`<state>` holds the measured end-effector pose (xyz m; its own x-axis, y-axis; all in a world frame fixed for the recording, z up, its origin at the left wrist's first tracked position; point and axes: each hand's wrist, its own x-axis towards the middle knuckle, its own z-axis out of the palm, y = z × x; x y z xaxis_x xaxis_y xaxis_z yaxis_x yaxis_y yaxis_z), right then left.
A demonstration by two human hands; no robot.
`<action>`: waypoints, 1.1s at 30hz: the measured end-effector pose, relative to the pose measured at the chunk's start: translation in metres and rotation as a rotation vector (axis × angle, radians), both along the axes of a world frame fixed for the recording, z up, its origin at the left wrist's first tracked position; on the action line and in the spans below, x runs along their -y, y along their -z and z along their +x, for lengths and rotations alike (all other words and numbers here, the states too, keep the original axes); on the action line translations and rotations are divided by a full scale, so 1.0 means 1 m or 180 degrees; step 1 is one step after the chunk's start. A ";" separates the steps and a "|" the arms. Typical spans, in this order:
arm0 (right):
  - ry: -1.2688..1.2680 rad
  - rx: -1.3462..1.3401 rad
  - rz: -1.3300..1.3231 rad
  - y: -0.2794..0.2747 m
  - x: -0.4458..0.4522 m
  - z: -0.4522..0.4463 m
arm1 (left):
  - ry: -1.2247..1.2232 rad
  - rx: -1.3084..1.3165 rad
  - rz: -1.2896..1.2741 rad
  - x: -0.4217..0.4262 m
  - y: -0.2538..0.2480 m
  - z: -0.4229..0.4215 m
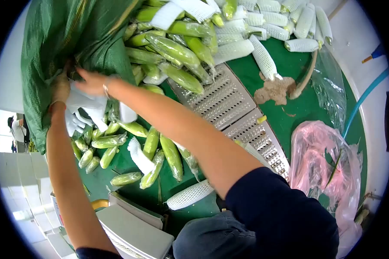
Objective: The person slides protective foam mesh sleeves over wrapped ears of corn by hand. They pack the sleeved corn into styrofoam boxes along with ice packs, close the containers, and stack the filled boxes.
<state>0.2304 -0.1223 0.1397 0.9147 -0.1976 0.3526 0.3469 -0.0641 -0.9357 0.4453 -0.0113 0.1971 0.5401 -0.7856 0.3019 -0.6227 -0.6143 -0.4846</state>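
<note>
At the upper left, both hands are at a large green woven sack (73, 30). My left hand (60, 88) is against the sack's side, its fingertips hidden in the folds. Beside it, my right hand (90, 83) has its fingers apart, reaching toward a dark gap in the sack; nothing shows in it. White gloves or foam pieces (84, 103) lie just below the hands. Plastic-wrapped green corn cobs (173, 49) are heaped right of the sack, and more wrapped cobs (110, 141) lie scattered beneath my forearms.
White foam-netted cobs (272, 19) are piled at the top right. A perforated metal plate (222, 95) crosses the green table (263, 47). A pink plastic bag (315, 155) lies at the right, near a blue hose (363, 95). A grey-white box (134, 233) stands at the bottom.
</note>
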 end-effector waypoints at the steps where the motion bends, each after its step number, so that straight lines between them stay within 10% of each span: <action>1: 0.0135 0.0119 -0.0549 0.005 -0.015 -0.023 | 0.0007 0.0281 0.0240 -0.004 -0.005 0.020; 4: 0.0599 0.0665 -0.1419 0.048 -0.021 -0.112 | -0.0895 0.0323 0.0600 -0.012 -0.017 0.020; 11: 0.3062 -0.2016 -0.3815 0.196 0.091 -0.147 | -0.1509 0.0233 0.0557 -0.020 -0.004 0.002; 15: 0.3275 -0.1887 -0.3522 0.214 0.085 -0.140 | -0.1717 -0.0023 0.0604 -0.033 -0.004 0.018; 23: 0.0097 -0.3207 -0.3403 0.126 0.093 -0.183 | -0.0869 -0.0379 -0.0188 -0.055 0.010 0.027; 28: 0.2983 -0.0451 -0.3739 0.025 0.174 -0.080 | -0.0920 -0.0286 0.0222 -0.051 0.022 0.051; 32: 0.2327 -0.2307 -0.4252 0.015 0.248 -0.039 | -0.0877 0.1120 0.1052 -0.052 0.028 0.043; 33: 0.2375 -0.2058 -0.4151 0.024 0.252 -0.039 | -0.1078 0.0325 0.0769 -0.043 0.008 0.012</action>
